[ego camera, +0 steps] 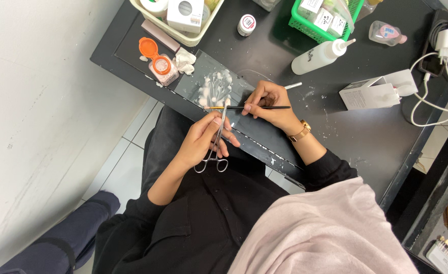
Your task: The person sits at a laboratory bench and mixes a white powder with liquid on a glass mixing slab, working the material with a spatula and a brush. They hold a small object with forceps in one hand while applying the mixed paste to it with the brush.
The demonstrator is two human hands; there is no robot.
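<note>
Left hand (203,139) grips forceps (216,147); right hand (269,104) holds brush (254,107).

Seated person in black, with a pale pink head covering

A soft, pale pink head covering (325,228) fills the lower right of the frame, its cloth falling in loose folds over the shoulders. Under it is a black long-sleeved top (203,223), plain and matte, with sleeves ending at the forearms, the cuffs pushed up a little above the wrists. A gold-coloured wristwatch (300,131) with a narrow band sits on the right wrist, near the middle of the frame. Dark trousers (170,139) cover the lap, centre left. Both hands are bare, without gloves, and no rings can be made out.
</note>
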